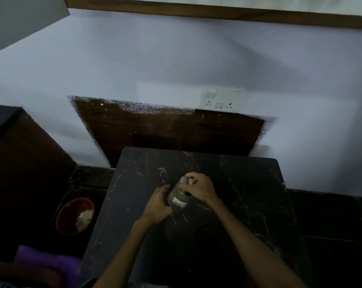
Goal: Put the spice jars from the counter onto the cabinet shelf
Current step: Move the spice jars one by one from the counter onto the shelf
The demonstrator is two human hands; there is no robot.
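Observation:
A clear spice jar [178, 197] with greenish-brown contents, a white label and a pale lid stands on the black marble counter [238, 204], near its middle. My left hand [158, 204] cups the jar's left side. My right hand [198, 187] is closed over the lid and upper part from the right. No other jar shows on the counter. A wooden edge of a cabinet [217, 12] runs along the top of the view; its shelf is hidden.
A red bowl [75, 216] with white contents sits low at the left, below the counter. Purple cloth [45, 260] lies at the bottom left. A switch and socket plate [222, 98] is on the white wall behind, above a dark wooden panel [165, 132].

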